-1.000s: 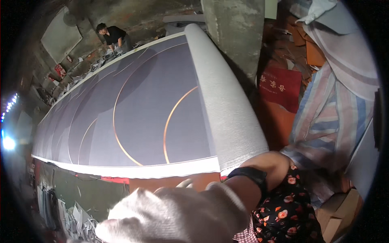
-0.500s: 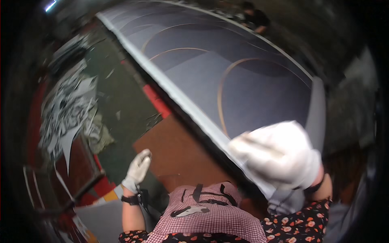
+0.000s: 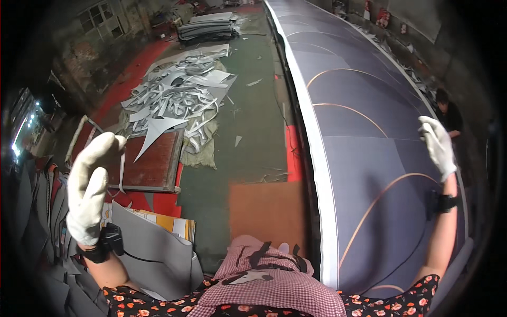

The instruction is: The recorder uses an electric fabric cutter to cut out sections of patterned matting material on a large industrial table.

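Note:
My left hand (image 3: 91, 185), in a white work glove, is raised at the left with its fingers curved and the thumb apart. Nothing is in it. On the other side my right hand (image 3: 439, 148), gloved the same way, is held up over the far edge of a long table, its fingers stretched out and holding nothing. Beneath that arm lies a long dark grey-blue sheet (image 3: 364, 158) patterned with gold-brown curved lines. A white strip (image 3: 323, 195) runs along its near-left side. Black bands sit on both wrists.
Grey-white scraps (image 3: 177, 95) are heaped on the green floor at the left, beside a reddish-brown board (image 3: 153, 169). Folded grey sheets (image 3: 153, 248) stand below my left hand. A brown panel (image 3: 266, 211) lies before me. Another person (image 3: 449, 113) is beyond the table.
My view has swung round and levelled. Both hands have come up and spread apart; the right one has left the table's white edge.

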A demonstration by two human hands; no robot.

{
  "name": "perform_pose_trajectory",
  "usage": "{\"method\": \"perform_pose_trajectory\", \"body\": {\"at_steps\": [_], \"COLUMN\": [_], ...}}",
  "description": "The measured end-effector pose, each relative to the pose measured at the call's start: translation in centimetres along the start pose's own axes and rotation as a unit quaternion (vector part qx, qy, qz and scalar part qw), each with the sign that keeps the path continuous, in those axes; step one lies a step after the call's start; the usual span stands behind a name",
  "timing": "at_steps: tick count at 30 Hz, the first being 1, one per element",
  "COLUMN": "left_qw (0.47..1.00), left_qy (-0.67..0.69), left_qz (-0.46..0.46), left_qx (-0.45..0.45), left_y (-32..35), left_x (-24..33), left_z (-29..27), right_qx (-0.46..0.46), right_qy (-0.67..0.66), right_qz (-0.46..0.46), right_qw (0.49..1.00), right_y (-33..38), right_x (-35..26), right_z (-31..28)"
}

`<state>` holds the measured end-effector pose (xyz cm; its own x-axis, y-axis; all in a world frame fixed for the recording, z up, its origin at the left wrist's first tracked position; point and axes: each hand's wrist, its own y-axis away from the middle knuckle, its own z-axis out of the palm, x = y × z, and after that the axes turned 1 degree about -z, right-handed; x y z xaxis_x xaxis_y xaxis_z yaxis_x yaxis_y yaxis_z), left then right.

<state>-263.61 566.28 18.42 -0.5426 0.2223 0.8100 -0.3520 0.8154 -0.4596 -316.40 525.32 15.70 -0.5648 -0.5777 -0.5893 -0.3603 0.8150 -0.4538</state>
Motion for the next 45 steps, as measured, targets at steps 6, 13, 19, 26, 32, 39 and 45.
{"method": "perform_pose_trajectory", "body": {"at_steps": [6,13,19,26,32,39,45], "left_qw": [0.934,0.933,0.937,0.941,0.905,0.867,0.801], "left_qy": [-0.271,-0.193,-0.079,0.094,0.169,-0.088,-0.306], "left_qz": [0.123,0.086,-0.094,-0.12,-0.095,0.063,0.309], "left_qx": [-0.195,-0.29,-0.327,-0.301,-0.379,-0.487,-0.41], "left_y": [-9.6,-19.2,-23.0,-37.4,-46.8,-51.8,-51.3], "left_x": [-0.5,-19.5,-33.9,-40.7,-41.6,-49.3,-53.7], "left_z": [3.1,9.3,8.8,24.6,43.9,67.0,80.9], "right_qx": [-0.141,-0.511,-0.178,0.222,0.098,0.046,-0.099], "right_qy": [0.042,0.034,0.245,0.167,0.127,0.1,0.143], "right_qz": [-0.101,0.219,0.454,0.473,0.498,0.468,0.682], "right_qw": [0.984,0.831,0.838,0.836,0.853,0.877,0.711], "right_y": [-5.2,7.8,10.9,3.4,-1.1,3.6,8.9], "right_x": [1.8,17.8,22.4,20.7,19.4,21.5,31.3], "right_z": [20.8,51.1,46.6,35.3,44.5,61.5,71.9]}}
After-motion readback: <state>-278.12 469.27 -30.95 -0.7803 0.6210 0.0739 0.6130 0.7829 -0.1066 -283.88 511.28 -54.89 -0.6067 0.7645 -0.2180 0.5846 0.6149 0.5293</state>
